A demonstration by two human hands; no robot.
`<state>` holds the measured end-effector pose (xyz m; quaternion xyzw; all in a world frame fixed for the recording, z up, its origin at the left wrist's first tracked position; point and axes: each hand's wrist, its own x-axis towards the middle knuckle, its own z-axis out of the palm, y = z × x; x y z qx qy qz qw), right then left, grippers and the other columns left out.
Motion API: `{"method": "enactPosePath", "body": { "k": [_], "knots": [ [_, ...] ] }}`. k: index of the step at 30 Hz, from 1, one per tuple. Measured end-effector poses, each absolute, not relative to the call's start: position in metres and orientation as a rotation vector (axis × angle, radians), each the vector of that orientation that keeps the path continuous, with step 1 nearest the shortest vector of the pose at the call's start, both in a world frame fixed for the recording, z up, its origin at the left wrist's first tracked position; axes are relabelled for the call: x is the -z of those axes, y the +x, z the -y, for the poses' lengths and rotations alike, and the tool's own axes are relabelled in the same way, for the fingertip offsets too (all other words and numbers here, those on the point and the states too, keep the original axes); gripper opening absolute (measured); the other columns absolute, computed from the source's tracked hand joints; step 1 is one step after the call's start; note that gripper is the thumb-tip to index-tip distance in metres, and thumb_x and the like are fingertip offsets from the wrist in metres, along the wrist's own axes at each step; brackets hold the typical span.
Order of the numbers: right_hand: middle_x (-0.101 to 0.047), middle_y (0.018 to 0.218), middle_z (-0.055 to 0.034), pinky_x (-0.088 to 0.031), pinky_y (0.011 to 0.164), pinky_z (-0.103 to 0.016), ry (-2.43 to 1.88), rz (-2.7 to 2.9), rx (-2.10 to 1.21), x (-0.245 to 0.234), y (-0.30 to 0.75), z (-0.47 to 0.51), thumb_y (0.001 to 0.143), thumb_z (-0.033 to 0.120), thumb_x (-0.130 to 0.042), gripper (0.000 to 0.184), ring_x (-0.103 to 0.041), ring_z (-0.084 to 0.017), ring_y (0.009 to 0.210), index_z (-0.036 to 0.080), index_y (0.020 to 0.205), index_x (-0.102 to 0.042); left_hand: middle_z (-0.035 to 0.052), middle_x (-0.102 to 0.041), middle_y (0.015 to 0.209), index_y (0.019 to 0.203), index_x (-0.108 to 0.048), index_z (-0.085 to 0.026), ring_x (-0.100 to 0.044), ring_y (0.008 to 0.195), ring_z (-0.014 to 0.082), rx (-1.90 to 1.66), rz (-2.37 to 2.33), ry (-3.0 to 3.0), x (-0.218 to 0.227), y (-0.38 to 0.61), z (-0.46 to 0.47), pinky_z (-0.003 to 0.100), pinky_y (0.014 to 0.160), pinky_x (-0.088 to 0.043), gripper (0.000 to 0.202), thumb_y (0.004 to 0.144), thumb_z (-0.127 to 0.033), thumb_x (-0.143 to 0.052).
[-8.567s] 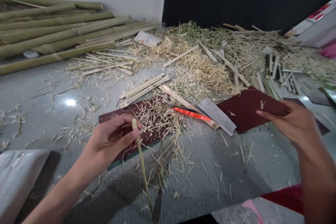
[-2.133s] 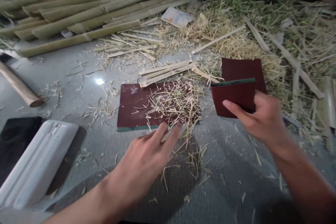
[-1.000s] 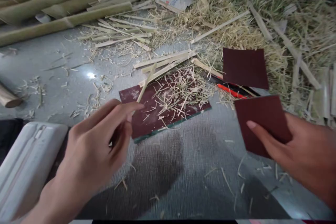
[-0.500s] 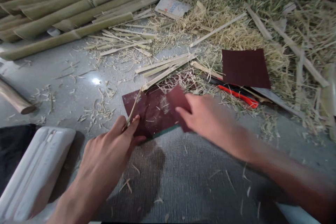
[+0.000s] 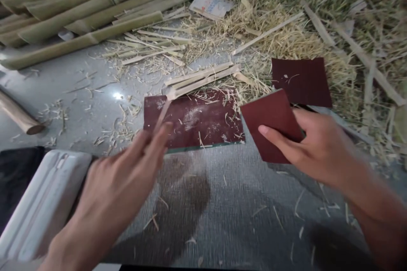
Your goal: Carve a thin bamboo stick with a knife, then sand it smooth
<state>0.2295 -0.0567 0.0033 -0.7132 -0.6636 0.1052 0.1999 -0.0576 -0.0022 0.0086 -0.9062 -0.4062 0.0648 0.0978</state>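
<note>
My right hand [image 5: 321, 148] is closed on a dark red sheet of sandpaper [image 5: 270, 120], thumb on top, held just right of a larger dark red sandpaper sheet [image 5: 193, 118] lying flat on the grey floor. My left hand [image 5: 121, 186] pinches a thin bamboo sliver [image 5: 162, 112] whose tip rests over the left part of that flat sheet; the hand is blurred by motion. A third dark red sandpaper sheet [image 5: 302, 81] lies on the shavings behind my right hand.
Long green bamboo poles [image 5: 82, 6] lie at the back left. A heap of bamboo shavings [image 5: 286, 38] fills the back right, with split bamboo strips [image 5: 200, 79] behind the flat sheet. A white zipped case [image 5: 41, 203] sits at the front left, a wooden stick [image 5: 19, 116] beyond it.
My right hand swept its sandpaper across the flat sheet and back to the right; the shavings that lay on the sheet are mostly gone. My left hand keeps hold of the sliver.
</note>
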Motion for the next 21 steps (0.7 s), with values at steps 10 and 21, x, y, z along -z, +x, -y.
{"method": "enactPosePath", "body": {
  "k": [10,21],
  "knots": [
    [-0.068,0.089,-0.0015,-0.055,0.053,-0.027,-1.692,1.486,-0.619,0.009,0.239,0.073,0.081,0.026,-0.064,0.034,-0.067,-0.018,0.066,0.025,0.113,-0.053,0.0021,-0.062,0.073,0.105,-0.061,-0.007,-0.060,0.050,0.0170,0.141,0.576,-3.008,0.008,-0.011,0.029,0.028,0.032,-0.048,0.037,0.071,-0.001,-0.047],
    [-0.067,0.101,0.0026,-0.056,0.076,-0.025,-1.552,1.799,-0.534,0.007,0.240,0.081,0.085,0.010,-0.054,0.036,-0.066,-0.014,0.088,0.031,0.114,-0.056,0.0020,-0.060,0.072,0.124,-0.052,0.000,-0.059,0.053,0.0174,-0.082,0.525,-2.977,0.015,-0.007,0.034,0.028,0.036,-0.050,0.056,0.067,-0.001,-0.054]
  ]
}}
